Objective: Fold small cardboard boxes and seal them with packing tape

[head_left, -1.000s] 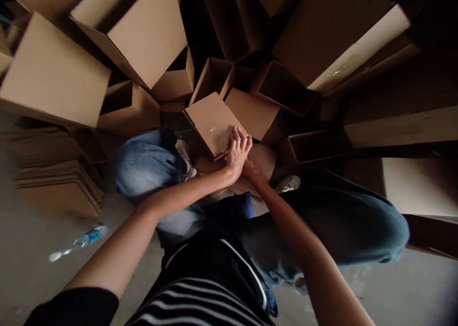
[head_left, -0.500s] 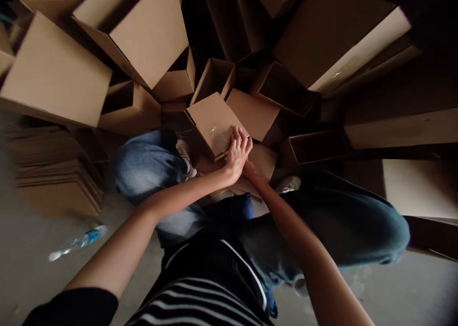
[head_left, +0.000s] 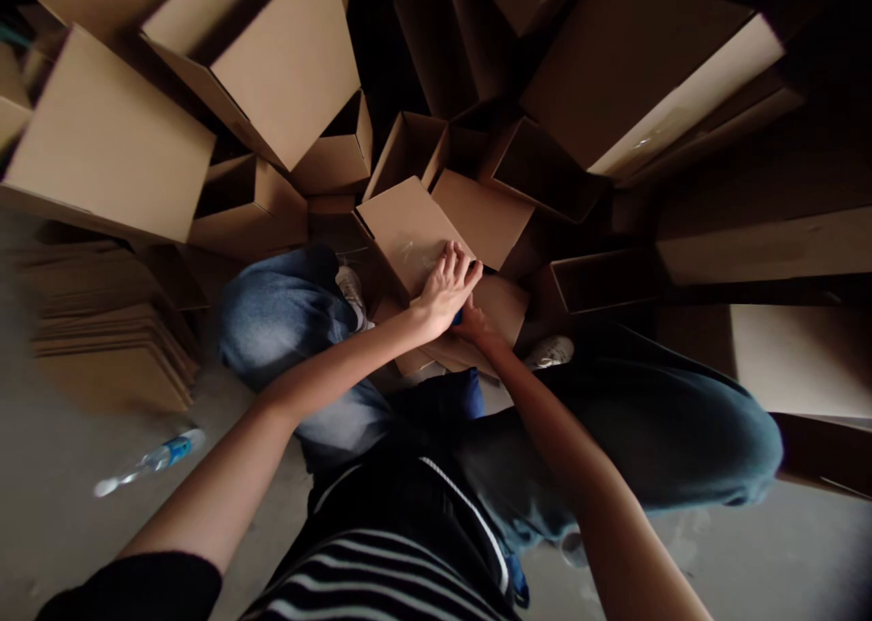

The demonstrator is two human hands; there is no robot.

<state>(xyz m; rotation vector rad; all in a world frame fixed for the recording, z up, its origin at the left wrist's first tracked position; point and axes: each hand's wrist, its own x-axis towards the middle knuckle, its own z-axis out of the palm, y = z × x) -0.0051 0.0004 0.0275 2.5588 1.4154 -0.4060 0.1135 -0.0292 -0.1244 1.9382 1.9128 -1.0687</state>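
I sit on the floor with a small cardboard box [head_left: 401, 226] between my knees. My left hand [head_left: 446, 285] lies on its top near a strip of clear tape, fingers stretched out flat and pressing the flap. My right hand [head_left: 477, 326] sits just under and behind the left one, against the box's near side; its fingers are hidden, and a small dark blue thing shows between the two hands. A second flap [head_left: 480, 217] of the box stands out to the right.
Many assembled cardboard boxes [head_left: 102, 140] are heaped all around in front. A stack of flat cartons [head_left: 102, 349] lies on the floor at left, with a plastic water bottle [head_left: 153, 462] near it. Bare concrete floor shows at both lower sides.
My left hand has slid slightly down and flattened more over the box top. The right hand has barely shifted.
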